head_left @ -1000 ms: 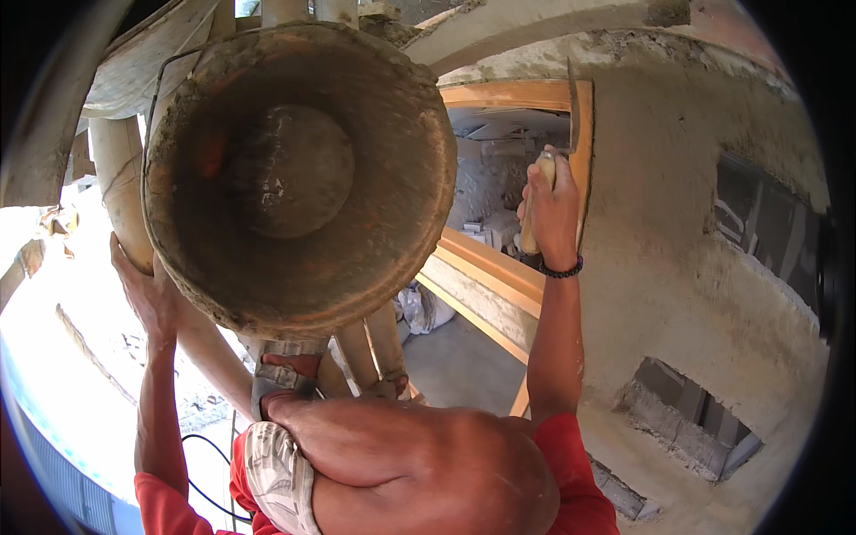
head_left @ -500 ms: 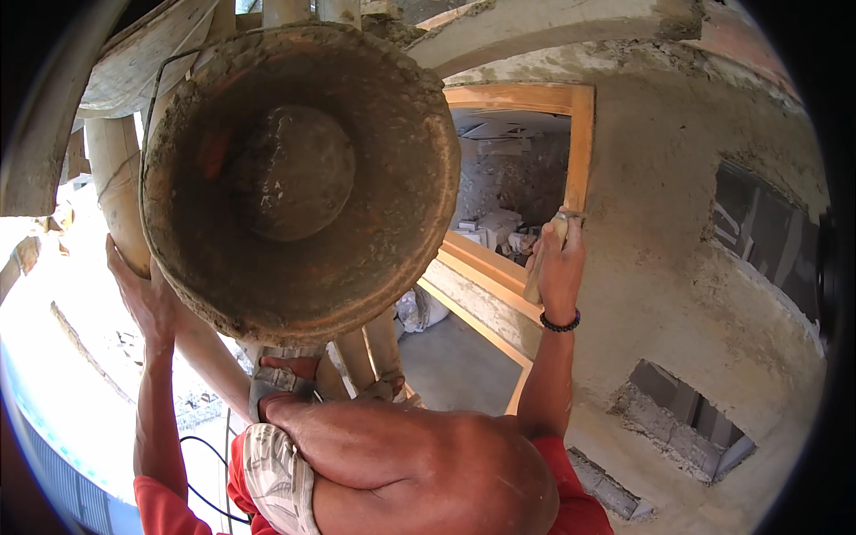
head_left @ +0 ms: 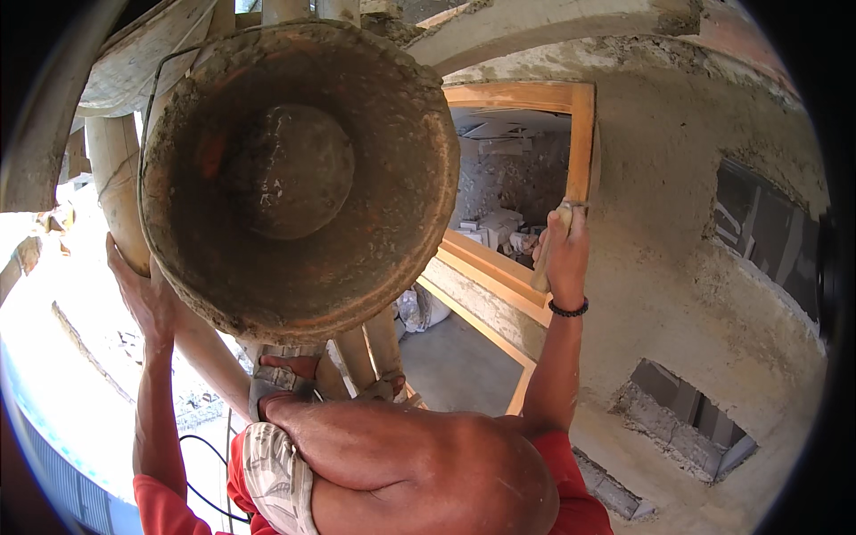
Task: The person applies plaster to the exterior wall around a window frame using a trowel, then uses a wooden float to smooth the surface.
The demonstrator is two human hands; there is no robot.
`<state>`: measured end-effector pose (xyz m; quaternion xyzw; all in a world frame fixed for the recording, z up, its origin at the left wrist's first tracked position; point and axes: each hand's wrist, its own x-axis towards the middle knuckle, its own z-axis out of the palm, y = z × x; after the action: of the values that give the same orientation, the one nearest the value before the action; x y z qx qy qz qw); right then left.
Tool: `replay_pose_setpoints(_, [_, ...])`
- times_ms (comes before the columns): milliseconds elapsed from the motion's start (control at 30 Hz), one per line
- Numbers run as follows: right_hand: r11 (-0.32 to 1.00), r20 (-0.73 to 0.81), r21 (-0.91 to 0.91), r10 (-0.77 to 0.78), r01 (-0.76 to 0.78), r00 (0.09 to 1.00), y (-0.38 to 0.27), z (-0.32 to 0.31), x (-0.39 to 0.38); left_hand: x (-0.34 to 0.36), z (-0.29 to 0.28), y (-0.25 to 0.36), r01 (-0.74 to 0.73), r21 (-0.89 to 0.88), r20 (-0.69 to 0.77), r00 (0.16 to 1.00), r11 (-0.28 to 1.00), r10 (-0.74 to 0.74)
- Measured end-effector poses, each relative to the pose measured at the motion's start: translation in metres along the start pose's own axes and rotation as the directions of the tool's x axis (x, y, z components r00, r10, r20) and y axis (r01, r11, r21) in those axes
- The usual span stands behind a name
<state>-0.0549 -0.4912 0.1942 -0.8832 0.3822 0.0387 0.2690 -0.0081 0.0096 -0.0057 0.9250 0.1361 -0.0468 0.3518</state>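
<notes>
My right hand [head_left: 567, 257] is closed round the pale wooden handle of a trowel [head_left: 560, 219] at the right side of an orange-brown wooden window frame [head_left: 581, 147]. The trowel's blade shows only as a thin edge between frame and plastered wall [head_left: 664, 205]. On the left, my left hand [head_left: 145, 299] is wrapped round a thick round pole [head_left: 118, 183], perhaps bamboo; some fingers are hidden behind it. Between my hands a large mortar-crusted bucket [head_left: 392, 192] is seen from above, tilted toward me, with a thin layer of grey mortar [head_left: 308, 174] at its bottom.
My bent knee [head_left: 428, 464] and bare foot [head_left: 294, 366] are below the bucket, the foot on scaffold poles [head_left: 357, 357]. Rough openings [head_left: 687, 410] cut the wall at right. Rubble [head_left: 499, 227] lies beyond the window. Wooden boards [head_left: 535, 40] cross above; a black cable [head_left: 209, 446] hangs lower left.
My right hand has moved slightly up and to the right with the trowel, along the frame's edge. My left hand and the bucket stay nearly in place.
</notes>
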Motion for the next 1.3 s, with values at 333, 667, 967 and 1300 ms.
replay_pose_setpoints(333, [0.997, 0.167, 0.065, -0.062, 0.052, 0.984, -0.022, -0.003, -0.002, -0.001, -0.001, 0.006, 0.053, -0.02, 0.015, 0.999, 0.998, -0.053])
replay_pose_setpoints(667, [0.999, -0.06, 0.021, -0.045, 0.046, 0.997, 0.0, 0.009, -0.004, 0.0, -0.002, 0.005, 0.045, -0.03, 0.014, 0.999, 0.999, -0.044])
replay_pose_setpoints(967, [0.999, 0.039, 0.036, -0.028, 0.027, 0.999, -0.015, 0.006, 0.022, 0.0, -0.001, 0.006, 0.038, -0.024, 0.017, 0.999, 0.999, -0.037])
replay_pose_setpoints(1300, [1.0, -0.011, -0.007, -0.018, 0.018, 1.0, -0.027, 0.014, 0.034, -0.002, -0.001, 0.004, 0.039, -0.029, 0.016, 0.999, 0.999, -0.039])
